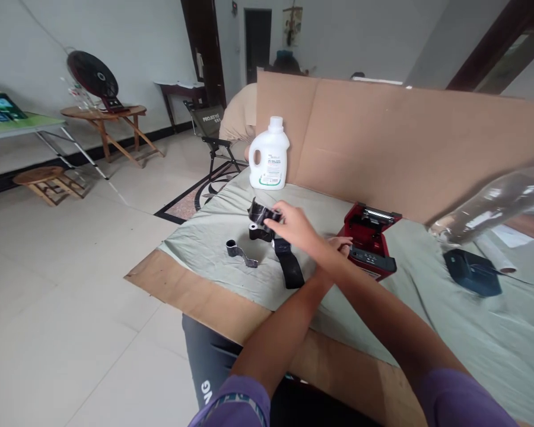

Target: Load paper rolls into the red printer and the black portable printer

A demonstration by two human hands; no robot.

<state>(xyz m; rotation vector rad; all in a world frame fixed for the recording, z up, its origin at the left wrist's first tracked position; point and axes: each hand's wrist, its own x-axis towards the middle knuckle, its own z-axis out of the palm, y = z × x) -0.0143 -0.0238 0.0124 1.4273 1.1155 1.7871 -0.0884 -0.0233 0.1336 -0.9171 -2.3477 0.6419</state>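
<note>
While your right hand (293, 224) pinches a black roll (258, 213) at its right end, fingers closed on it and clear of the cloth-covered surface (213, 261), the work looks partway along: one roll is up in your grip, and three remain lying loose. The held roll is dark and glossy with pale streaks, too blurred for finer detail. Beneath and around it are a short black roll (258, 234), a wide black strip (289, 270) unrolled towards you, and a small curled strip (242, 256). Your arms cross; to the right, your left hand (339, 244) is at a red case (369, 260), lid raised, its grip too hidden to judge. Behind stand a white jug (269, 160) and a cardboard panel (418, 142).
</note>
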